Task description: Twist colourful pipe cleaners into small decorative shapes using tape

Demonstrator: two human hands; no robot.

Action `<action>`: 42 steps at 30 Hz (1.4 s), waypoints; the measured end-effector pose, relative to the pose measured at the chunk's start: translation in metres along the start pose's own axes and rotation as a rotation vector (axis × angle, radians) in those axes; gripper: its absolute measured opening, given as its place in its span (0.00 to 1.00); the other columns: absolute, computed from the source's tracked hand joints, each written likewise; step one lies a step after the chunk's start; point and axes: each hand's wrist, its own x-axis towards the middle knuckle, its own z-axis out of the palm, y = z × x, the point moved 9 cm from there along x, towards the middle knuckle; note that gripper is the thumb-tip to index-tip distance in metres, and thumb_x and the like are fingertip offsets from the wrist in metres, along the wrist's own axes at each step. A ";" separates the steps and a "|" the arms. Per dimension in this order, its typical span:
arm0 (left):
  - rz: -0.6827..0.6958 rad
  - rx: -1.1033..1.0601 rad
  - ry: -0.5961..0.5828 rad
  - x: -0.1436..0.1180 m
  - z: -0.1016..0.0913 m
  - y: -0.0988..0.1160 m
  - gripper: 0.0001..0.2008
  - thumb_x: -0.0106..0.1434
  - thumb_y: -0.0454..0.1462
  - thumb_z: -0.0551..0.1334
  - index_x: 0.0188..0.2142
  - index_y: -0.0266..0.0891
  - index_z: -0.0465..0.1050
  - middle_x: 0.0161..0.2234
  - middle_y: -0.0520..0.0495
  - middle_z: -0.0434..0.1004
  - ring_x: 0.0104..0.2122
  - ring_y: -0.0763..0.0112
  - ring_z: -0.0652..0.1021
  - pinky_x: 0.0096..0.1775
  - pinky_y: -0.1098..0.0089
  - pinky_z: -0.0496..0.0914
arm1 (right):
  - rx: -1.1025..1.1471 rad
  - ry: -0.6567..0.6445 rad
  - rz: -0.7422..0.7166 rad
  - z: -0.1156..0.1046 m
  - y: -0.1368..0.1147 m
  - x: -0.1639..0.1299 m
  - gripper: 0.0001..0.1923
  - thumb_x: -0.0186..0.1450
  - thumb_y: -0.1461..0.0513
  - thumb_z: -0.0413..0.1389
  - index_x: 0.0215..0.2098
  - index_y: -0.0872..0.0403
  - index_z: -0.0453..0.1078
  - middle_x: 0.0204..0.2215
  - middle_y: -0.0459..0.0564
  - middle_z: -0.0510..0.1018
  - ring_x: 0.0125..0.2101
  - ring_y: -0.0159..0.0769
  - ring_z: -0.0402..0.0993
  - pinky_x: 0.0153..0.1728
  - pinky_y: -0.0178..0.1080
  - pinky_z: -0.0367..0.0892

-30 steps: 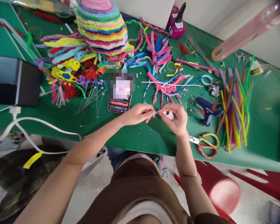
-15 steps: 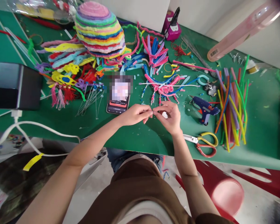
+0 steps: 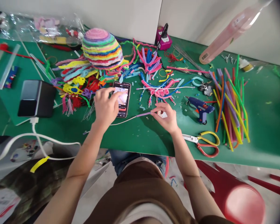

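- The left hand (image 3: 105,107) lies over the smartphone (image 3: 122,99), fingers spread loose and one fingertip on its screen, gripping nothing.
- The right hand (image 3: 166,117) pinches the purple end of a thin beaded wire (image 3: 128,119), which trails leftward across the green table (image 3: 140,137).
- Scissors (image 3: 204,143) and a blue glue gun (image 3: 200,108) lie near the right hand.

Striped multicolour dome (image 3: 102,49) upper centre, loose pipe-cleaner shapes around base. Blue glue gun (image 3: 199,108) right of centre; scissors (image 3: 204,143) with yellow and red handles below it. Bundle of coloured stems (image 3: 228,102) far right. Dark box (image 3: 36,98) at left, white cable (image 3: 37,137) beneath.
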 end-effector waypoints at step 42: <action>-0.125 0.114 0.034 -0.011 -0.002 -0.003 0.20 0.64 0.31 0.54 0.50 0.49 0.77 0.60 0.42 0.66 0.57 0.46 0.63 0.53 0.46 0.57 | -0.003 -0.063 -0.032 0.011 -0.002 -0.002 0.12 0.62 0.61 0.61 0.44 0.48 0.68 0.31 0.42 0.84 0.33 0.35 0.82 0.34 0.38 0.70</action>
